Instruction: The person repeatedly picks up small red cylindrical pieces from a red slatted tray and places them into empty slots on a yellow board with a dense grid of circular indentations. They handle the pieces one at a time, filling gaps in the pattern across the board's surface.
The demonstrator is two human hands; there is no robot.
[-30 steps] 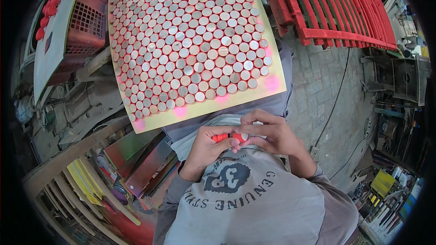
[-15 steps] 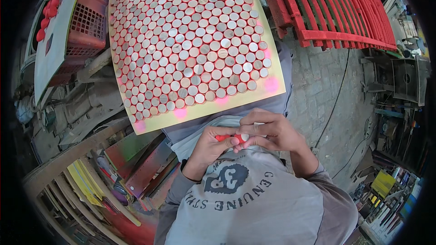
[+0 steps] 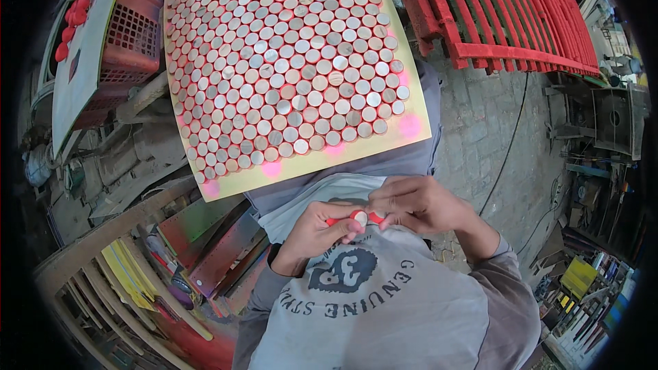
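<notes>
Over the shirt at my waist, my left hand (image 3: 312,233) pinches a small red-sided round piece (image 3: 359,218) with its pale flat face showing. Something red also shows between its thumb and forefinger, partly hidden by the fingers. Close beside it, my right hand (image 3: 428,207) grips a second red-sided round piece (image 3: 376,217) between thumb and fingers. The two pieces are nearly side by side. Beyond the hands, a yellow board (image 3: 250,179) with pink spray spots bears many tightly packed round pieces (image 3: 288,75), pale on top and red on their sides.
A red slatted frame (image 3: 521,58) stands at the far right above a paved floor (image 3: 473,123), where a dark cable (image 3: 510,144) runs. To the left are a pink crate (image 3: 130,62), a pale panel (image 3: 77,89) with red round pieces, and a curved wooden rack (image 3: 89,247).
My hands have parted a little, the right moving slightly right and down. A pale disc face now shows at the left fingertips, and a separate red-sided piece is in the right hand.
</notes>
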